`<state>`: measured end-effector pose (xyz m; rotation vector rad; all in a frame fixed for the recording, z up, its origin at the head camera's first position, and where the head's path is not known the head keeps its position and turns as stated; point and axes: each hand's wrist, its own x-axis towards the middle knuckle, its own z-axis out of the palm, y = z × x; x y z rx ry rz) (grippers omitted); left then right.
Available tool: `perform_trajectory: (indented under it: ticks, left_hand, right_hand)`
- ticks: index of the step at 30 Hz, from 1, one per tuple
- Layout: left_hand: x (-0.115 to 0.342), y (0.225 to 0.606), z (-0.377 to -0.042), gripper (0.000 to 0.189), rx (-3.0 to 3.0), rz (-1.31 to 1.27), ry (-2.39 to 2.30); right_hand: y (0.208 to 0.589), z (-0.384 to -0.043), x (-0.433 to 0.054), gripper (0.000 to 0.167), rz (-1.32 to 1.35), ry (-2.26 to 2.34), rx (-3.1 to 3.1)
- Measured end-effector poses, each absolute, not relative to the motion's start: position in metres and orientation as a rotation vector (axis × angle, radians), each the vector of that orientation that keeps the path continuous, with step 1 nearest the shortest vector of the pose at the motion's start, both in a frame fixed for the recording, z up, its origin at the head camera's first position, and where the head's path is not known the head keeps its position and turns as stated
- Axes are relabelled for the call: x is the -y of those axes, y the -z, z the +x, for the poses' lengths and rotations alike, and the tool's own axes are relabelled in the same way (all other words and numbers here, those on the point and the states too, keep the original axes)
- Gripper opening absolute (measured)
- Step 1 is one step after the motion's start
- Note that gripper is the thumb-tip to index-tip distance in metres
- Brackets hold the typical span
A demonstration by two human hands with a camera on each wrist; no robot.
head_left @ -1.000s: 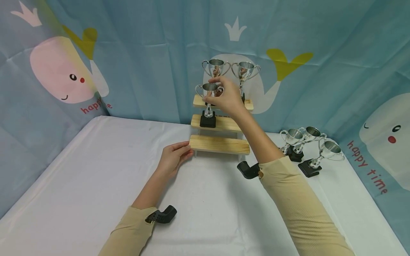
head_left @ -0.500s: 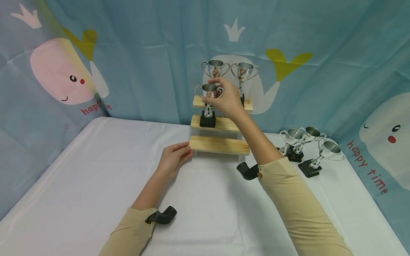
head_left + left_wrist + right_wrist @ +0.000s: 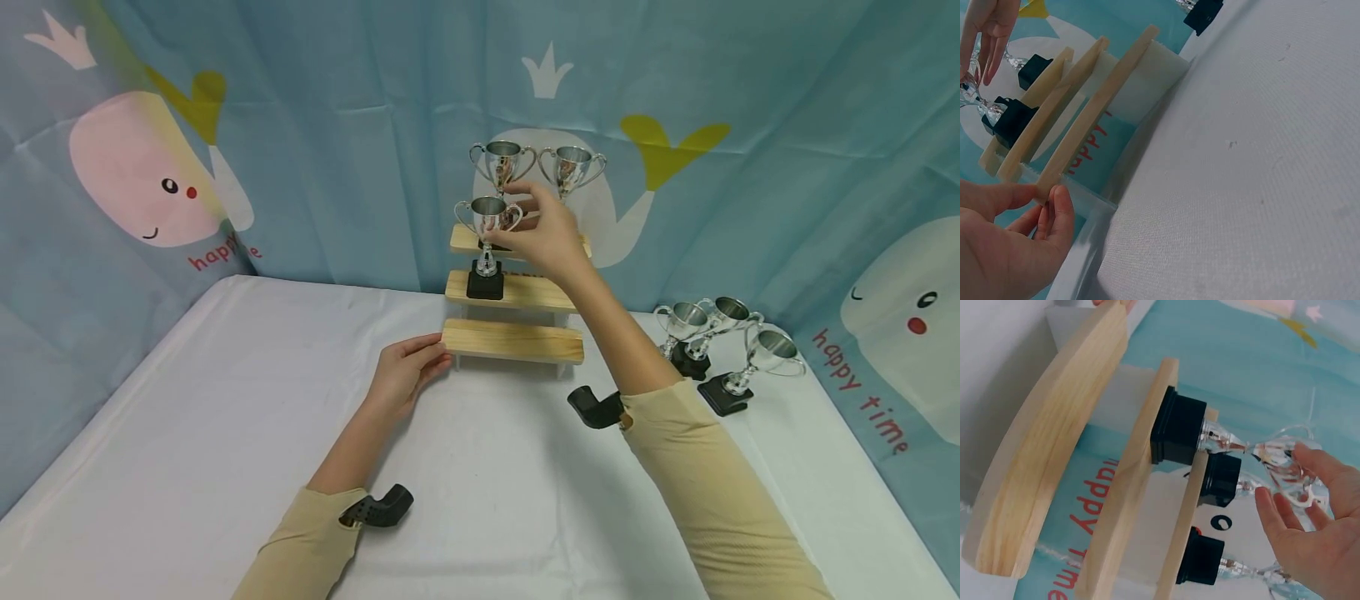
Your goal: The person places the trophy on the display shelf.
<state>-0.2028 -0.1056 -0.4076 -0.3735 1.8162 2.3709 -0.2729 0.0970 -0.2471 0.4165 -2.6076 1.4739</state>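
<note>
One trophy (image 3: 487, 218) beside right hand (image 3: 546, 233)

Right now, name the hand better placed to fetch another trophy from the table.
Probably the right hand: it's by the trophy on the middle step, nearer the three trophies on the table. The left hand is farther away and pinches the left end of the lowest step.

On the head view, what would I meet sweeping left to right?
Pink whale print → left hand → trophy on the middle shelf → right hand → three-trophy cluster to the right of the stand → red lettering at the far right.
</note>
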Motion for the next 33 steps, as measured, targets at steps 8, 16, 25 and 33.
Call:
perform_trajectory:
  ticks: [8,16,25,33]
  left_hand:
    - [0.106,0.408,-0.204,0.038,-1.818,-0.394,-2.357]
    - [0.107,0.408,-0.204,0.037,-1.826,-0.403,-2.347]
    - [0.109,0.408,-0.204,0.038,-1.832,-0.398,-2.344]
    - [0.108,0.408,-0.205,0.038,-1.83,-0.397,-2.35]
  right_hand:
    - [0.258,-0.266,-0.116,0.063,0.411,-1.506,2.57]
    - [0.273,-0.253,-0.129,0.063,0.386,-1.553,2.503]
    - [0.285,-0.241,-0.147,0.061,0.409,-1.499,2.475]
    - [0.294,-0.23,-0.161,0.052,0.39,-1.442,2.473]
